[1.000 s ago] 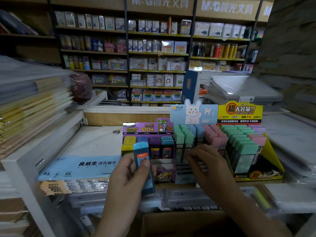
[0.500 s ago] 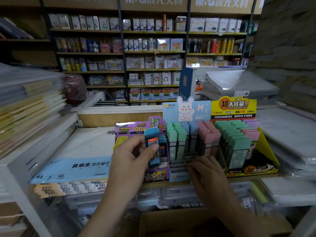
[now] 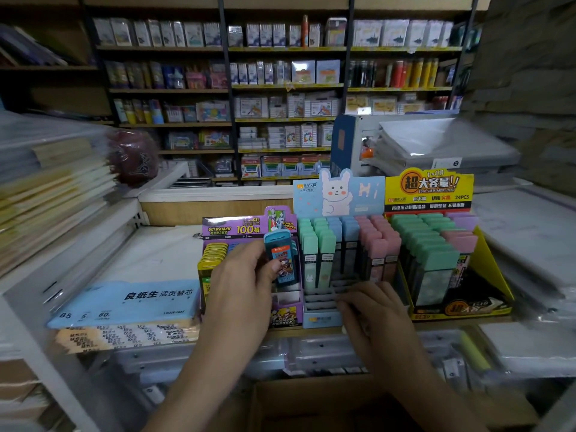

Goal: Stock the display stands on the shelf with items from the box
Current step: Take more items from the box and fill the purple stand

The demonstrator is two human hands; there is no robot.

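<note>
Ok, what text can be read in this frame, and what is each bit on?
"ULTRAMAN", "100根", "0.5mm": purple stand
"Hi": blue stand
"超大容量!!", "1=10", "24PCS": yellow stand
"良纸生 活页替芯", "B5", "60", "LOOSE-LEAF": paper pack
case in the left hand: print too blurred
back shelves: labels too small

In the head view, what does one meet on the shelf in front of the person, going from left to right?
Blue paper pack → purple stand → rabbit stand → yellow stand.
</note>
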